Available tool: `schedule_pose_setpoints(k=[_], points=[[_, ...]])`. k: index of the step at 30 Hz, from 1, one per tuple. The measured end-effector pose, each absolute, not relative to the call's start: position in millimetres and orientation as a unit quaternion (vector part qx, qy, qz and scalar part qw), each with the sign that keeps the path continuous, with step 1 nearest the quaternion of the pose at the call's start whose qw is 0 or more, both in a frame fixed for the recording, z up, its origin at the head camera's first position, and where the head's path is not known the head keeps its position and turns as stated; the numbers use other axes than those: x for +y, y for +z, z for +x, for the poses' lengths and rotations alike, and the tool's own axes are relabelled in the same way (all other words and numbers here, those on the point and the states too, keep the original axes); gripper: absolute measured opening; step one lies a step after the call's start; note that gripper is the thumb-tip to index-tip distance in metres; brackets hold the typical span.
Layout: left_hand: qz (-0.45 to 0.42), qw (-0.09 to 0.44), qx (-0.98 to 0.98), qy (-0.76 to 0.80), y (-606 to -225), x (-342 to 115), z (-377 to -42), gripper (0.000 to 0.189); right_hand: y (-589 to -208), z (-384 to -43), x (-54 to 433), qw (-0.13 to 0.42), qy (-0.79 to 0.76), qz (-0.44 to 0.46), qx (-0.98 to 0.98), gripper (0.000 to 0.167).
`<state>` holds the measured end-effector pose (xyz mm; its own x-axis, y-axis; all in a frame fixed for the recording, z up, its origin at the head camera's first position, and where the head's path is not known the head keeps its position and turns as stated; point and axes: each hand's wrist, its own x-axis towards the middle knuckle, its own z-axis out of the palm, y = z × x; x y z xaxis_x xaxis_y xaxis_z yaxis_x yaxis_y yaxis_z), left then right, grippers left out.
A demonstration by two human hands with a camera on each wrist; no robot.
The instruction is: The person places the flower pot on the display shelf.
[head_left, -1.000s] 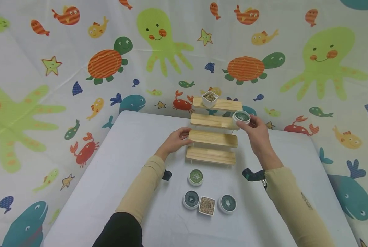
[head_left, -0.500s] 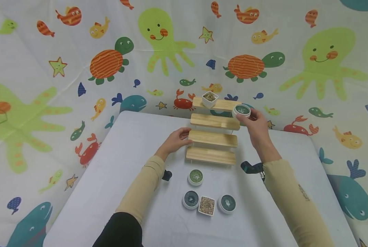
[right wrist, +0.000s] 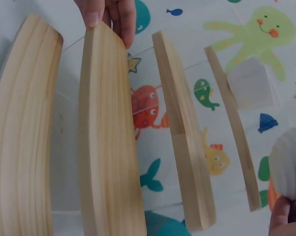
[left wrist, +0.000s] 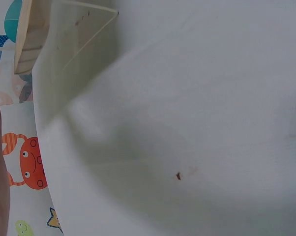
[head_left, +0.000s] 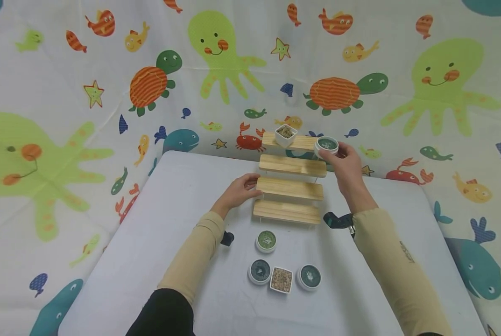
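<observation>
A stepped wooden stand [head_left: 290,188] with several boards rises on the table. My left hand [head_left: 235,193] holds the left end of one board, with the thumb [right wrist: 92,18] on its front edge and fingers behind, as the right wrist view shows. My right hand [head_left: 348,168] grips a small white round pot [head_left: 327,143] with dark green filling beside the right end of the top board. In the right wrist view the pot's ribbed white side [right wrist: 288,164] shows, apart from the top board. On that board's left part sits a white square bowl [head_left: 285,134] of brownish bits.
In front of the stand are a round pot with lighter green filling [head_left: 266,241], two dark-filled round pots [head_left: 260,271] and a square bowl of tan bits [head_left: 281,280]. A sea-animal cloth [head_left: 250,56] hangs close behind the white table [head_left: 183,186].
My right hand has raised the round pot slightly and brought it a little left, over the top board's right end in the head view. The left hand stays on its board.
</observation>
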<state>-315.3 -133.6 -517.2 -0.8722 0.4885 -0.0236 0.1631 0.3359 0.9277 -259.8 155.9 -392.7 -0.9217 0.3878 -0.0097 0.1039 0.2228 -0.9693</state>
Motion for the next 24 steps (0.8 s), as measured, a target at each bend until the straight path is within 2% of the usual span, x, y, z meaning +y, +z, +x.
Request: schedule_pose_setpoints(k=[24], points=[[0.194, 0.155, 0.805, 0.538, -519, -132, -316, 0.067, -392, -281, 146, 0.13, 0.615, -0.157, -0.762, 0.073]])
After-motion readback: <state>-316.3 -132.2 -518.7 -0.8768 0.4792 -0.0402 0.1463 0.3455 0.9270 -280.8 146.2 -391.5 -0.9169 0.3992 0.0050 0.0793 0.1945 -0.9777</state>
